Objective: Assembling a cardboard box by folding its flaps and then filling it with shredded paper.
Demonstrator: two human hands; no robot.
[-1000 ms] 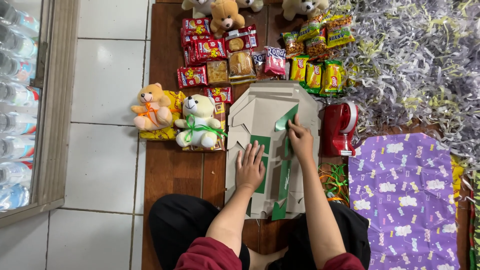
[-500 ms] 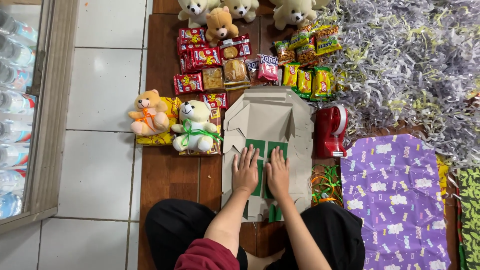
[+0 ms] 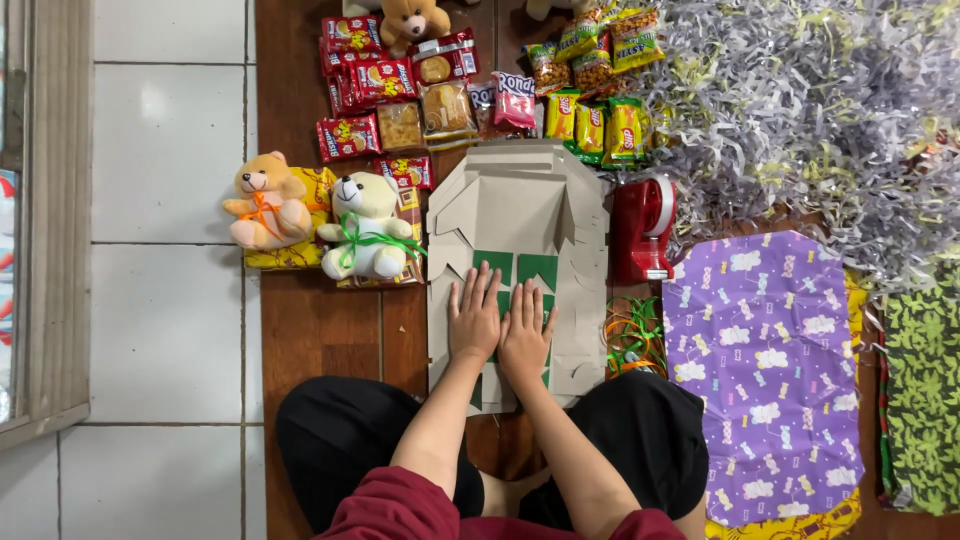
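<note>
**Flat cardboard pressed under both palms**

My left hand [image 3: 474,322] and right hand [image 3: 526,335] lie open, fingers spread, gripping nothing, side by side on the flattened grey cardboard box [image 3: 515,235] at frame centre. In my judgement, even downward pressure along the green panels [image 3: 520,272] sets the folds cleanly. Left of it: two plush bears [image 3: 320,215]. Upper centre: red snack packets [image 3: 365,85], then green ones [image 3: 600,125]. Right: red tape dispenser [image 3: 640,232], purple patterned wrap [image 3: 765,370].

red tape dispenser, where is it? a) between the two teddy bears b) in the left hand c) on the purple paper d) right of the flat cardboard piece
d: the red tape dispenser stands on the floor just beside the flat cardboard piece, on its right edge.
</note>
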